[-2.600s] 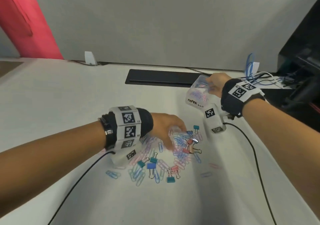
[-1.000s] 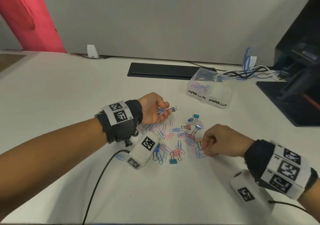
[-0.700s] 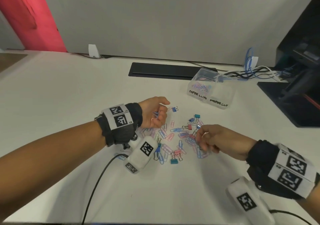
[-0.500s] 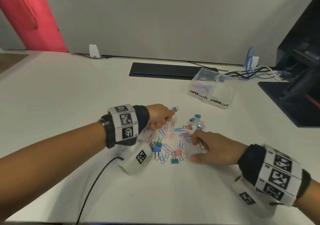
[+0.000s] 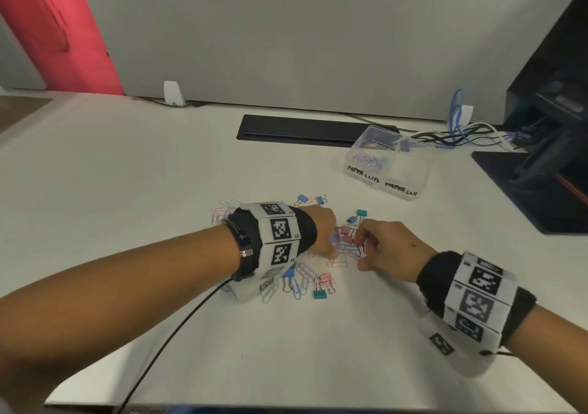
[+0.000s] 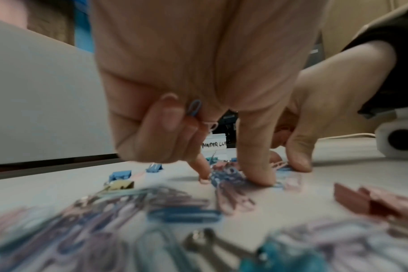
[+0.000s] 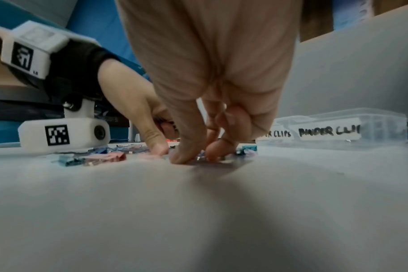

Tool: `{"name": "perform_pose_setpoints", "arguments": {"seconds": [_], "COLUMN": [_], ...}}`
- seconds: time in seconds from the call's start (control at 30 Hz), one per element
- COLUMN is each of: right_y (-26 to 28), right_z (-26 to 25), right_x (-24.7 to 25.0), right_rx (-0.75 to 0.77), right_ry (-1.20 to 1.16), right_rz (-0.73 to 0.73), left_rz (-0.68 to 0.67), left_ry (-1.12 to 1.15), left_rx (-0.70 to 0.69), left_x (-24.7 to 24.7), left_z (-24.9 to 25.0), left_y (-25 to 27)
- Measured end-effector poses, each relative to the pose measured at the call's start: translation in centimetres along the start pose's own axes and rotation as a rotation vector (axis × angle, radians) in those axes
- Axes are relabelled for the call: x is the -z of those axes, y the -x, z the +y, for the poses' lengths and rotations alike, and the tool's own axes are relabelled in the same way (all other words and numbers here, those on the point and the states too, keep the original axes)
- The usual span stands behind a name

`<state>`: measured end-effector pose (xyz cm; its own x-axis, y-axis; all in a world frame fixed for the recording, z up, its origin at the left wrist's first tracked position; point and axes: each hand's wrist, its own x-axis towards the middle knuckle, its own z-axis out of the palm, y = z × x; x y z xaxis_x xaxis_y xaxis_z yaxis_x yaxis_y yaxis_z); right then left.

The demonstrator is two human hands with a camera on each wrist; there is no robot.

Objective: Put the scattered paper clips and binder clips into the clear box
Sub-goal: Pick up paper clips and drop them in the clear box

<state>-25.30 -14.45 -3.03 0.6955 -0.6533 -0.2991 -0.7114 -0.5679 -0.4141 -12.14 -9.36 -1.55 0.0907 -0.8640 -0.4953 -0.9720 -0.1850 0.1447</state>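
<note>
Paper clips [image 5: 304, 278] and binder clips [image 5: 324, 281] in pink, blue and teal lie scattered on a white desk [image 5: 127, 191], seen from the head camera, with the clear box [image 5: 386, 167] standing well beyond the pile, to its far right. The box's near wall carries handwritten labels; a heap of paper clips already fills its left compartment. Both hands work the pile's middle: the left hand [image 5: 321, 234] reaches in from the pile's left, fingers curled down onto the clips, while the right hand [image 5: 386, 249] meets it from the pile's right, fingertips bunched over a tangle of clips. A black strip [image 5: 299, 129] lies behind the pile, and cables [image 5: 461, 135] trail to the right of the box.

From the left wrist camera, the left hand [image 6: 198, 82] is curled, a blue and a pink paper clip tucked between its folded fingers, while its index finger and thumb press down on clips on the desk. The right hand's thumb [image 6: 299, 152] touches down just beyond. Blurred paper clips and binder clips fill the foreground.

From the right wrist camera, the right hand [image 7: 210, 92] pinches downward, thumb and fingertips gathered tight on small clips at the desk surface; exactly which clip it grips cannot be told. The left hand [image 7: 138, 103] presses down just beside it, and the clear box [image 7: 338, 128] sits behind the pile, to its right.
</note>
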Motion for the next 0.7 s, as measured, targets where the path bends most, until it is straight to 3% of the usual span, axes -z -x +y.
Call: {"name": "perform_pose_setpoints", "arguments": {"seconds": [0.23, 0.43, 0.7], "right_y": [-0.7, 0.3, 0.0], "right_z": [-1.5, -2.3, -3.2], "right_x": [-0.7, -1.6, -1.9], "right_rx": [0.088, 0.154, 0.185], "right_ry": [0.094, 0.088, 0.07], "right_rz": [0.103, 0.038, 0.018], "left_rz": [-0.024, -0.109, -0.109], "left_ry": [-0.092, 0.022, 0.182], "left_rx": [-0.049, -0.047, -0.026], "left_x": [-0.6, -0.5, 0.0], "left_z": [0.0, -1.2, -2.8], "left_y": [-0.9, -0.5, 0.2]}}
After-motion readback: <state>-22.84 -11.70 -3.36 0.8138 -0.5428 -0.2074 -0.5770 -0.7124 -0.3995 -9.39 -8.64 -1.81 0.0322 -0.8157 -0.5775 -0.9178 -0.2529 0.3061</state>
